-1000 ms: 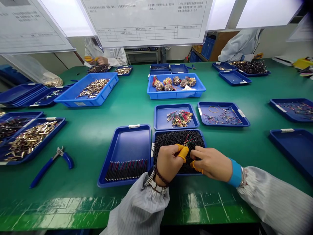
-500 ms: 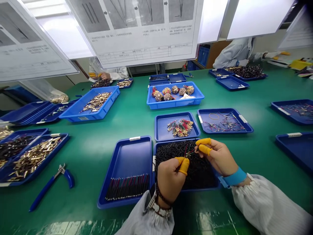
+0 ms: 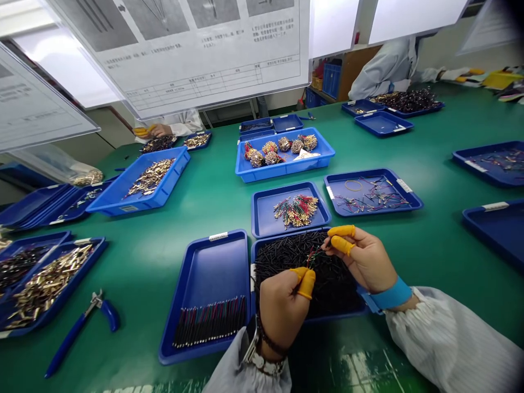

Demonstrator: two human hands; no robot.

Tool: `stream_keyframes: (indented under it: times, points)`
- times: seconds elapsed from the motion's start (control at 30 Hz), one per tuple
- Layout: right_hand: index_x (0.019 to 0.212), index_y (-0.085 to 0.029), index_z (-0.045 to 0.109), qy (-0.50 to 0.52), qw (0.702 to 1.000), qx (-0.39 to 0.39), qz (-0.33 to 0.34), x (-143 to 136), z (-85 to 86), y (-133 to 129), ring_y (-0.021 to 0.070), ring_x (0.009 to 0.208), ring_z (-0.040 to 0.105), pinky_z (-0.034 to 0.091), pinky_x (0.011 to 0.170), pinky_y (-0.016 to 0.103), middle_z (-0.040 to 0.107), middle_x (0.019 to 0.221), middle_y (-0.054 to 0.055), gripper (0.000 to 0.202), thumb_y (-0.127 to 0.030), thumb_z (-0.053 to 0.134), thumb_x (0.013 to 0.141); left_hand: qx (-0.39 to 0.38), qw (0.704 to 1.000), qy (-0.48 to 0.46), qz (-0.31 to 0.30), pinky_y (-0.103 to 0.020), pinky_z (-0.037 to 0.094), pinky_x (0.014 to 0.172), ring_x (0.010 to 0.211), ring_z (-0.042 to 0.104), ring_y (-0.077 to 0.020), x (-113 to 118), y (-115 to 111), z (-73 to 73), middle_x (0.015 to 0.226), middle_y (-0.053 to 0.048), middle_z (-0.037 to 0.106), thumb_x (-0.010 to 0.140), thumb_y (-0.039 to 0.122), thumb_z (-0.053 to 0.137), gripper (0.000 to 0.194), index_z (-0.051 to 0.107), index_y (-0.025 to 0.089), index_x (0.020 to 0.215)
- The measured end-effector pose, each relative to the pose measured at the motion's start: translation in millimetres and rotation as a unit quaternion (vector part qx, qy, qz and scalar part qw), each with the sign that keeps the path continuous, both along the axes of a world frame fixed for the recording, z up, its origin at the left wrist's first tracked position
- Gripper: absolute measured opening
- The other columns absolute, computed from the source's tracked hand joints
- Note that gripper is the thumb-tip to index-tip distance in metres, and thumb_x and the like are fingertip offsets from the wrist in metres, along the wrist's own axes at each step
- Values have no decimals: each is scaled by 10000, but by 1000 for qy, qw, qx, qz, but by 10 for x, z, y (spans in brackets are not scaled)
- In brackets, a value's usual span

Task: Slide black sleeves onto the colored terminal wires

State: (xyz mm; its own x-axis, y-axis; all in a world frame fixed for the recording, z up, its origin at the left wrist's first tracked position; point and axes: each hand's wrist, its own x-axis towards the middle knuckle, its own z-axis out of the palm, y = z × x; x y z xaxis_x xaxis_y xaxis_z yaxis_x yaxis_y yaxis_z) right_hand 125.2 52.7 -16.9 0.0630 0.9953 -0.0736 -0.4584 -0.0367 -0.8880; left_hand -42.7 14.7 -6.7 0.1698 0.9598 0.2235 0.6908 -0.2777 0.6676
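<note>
Over a tray of short black tubes (image 3: 282, 256), my left hand (image 3: 286, 305) pinches thin red and green wires (image 3: 313, 256) between a thumb and finger in yellow finger cots. My right hand (image 3: 364, 256), also in yellow cots and with a blue wrist strap, is closed at the upper end of the wires; something dark and small is at its fingertips. To the left, a blue tray (image 3: 213, 262) holds a row of black-sleeved wires (image 3: 210, 322). Behind, another tray (image 3: 262, 213) carries a fan of wires with gold ends (image 3: 297, 210).
Pliers (image 3: 85, 322) lie at the left, near trays of gold parts (image 3: 49, 278). A tray of loose wires (image 3: 372, 196) sits behind my right hand. Farther back stands a blue bin of wire bundles (image 3: 286, 169). Hanging sheets (image 3: 196, 65) cover the top. Two people sit across the table.
The view has shifted slightly, moving the trays and sheets in the picture. Both hands keep their pinch over the black tubes, with the wires between them showing a little more.
</note>
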Motion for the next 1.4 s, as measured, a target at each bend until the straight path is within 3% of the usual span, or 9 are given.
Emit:
stream_keyframes:
  times: [0.23, 0.37, 0.47, 0.6, 1.0, 1.2, 1.27, 1.4]
  points:
    - [799, -179, 686, 9, 999, -12, 29, -44, -29, -34, 170, 694, 662, 557, 657, 311, 704, 719, 33, 160, -256, 743, 670, 7, 1000, -8, -4, -196, 396, 498, 494, 539, -109, 6, -6, -1, 533, -29, 602, 839, 283, 519, 346, 584, 159, 522]
    - [847, -165, 692, -36, 994, -18, 104, -44, -55, -47, 185, 684, 673, 566, 665, 346, 714, 739, 49, 192, -257, 729, 684, 31, 999, -9, 27, -194, 383, 473, 454, 514, -99, 19, -7, -32, 498, -18, 577, 837, 278, 518, 385, 513, 165, 470]
    - [857, -160, 686, -81, 995, -2, 57, -4, -57, -28, 194, 711, 678, 569, 697, 361, 716, 742, 58, 198, -248, 729, 685, 38, 998, -7, 44, -200, 392, 491, 475, 529, -105, 31, -12, -52, 528, -26, 598, 844, 274, 508, 369, 521, 167, 491]
    - [858, -179, 676, -55, 998, 36, -22, 37, -44, -6, 197, 785, 676, 570, 728, 355, 718, 767, 47, 167, -227, 720, 705, 41, 999, 33, 6, -204, 374, 489, 472, 515, -105, 38, -22, -83, 517, -23, 581, 857, 280, 488, 373, 516, 171, 501]
    - [869, -187, 681, -48, 998, 45, 8, 28, -60, -33, 192, 766, 684, 563, 732, 342, 726, 783, 43, 162, -207, 717, 712, 51, 995, 82, -16, -208, 303, 463, 437, 440, -88, 39, -35, -139, 472, -5, 503, 849, 263, 488, 392, 412, 166, 478]
    - [899, -162, 685, -112, 990, 32, 83, 40, 4, -40, 222, 796, 691, 550, 789, 386, 735, 810, 73, 202, -220, 713, 708, 61, 996, 65, -11, -205, 303, 459, 436, 444, -87, 44, -25, -160, 472, -1, 508, 839, 247, 497, 381, 420, 162, 476]
    - [916, -169, 685, -121, 990, 39, 61, 55, 17, -39, 218, 829, 688, 551, 799, 367, 737, 837, 73, 201, -207, 704, 719, 63, 996, 58, -3, -199, 315, 463, 439, 456, -87, 45, -24, -162, 473, -2, 515, 845, 253, 494, 388, 426, 162, 474]
    - [910, -202, 679, -86, 992, 79, -54, 62, -12, -43, 193, 846, 687, 551, 811, 328, 740, 839, 36, 174, -178, 693, 739, 64, 997, 52, -7, -192, 333, 476, 450, 482, -87, 48, -26, -150, 493, -6, 544, 864, 288, 481, 396, 460, 158, 491]
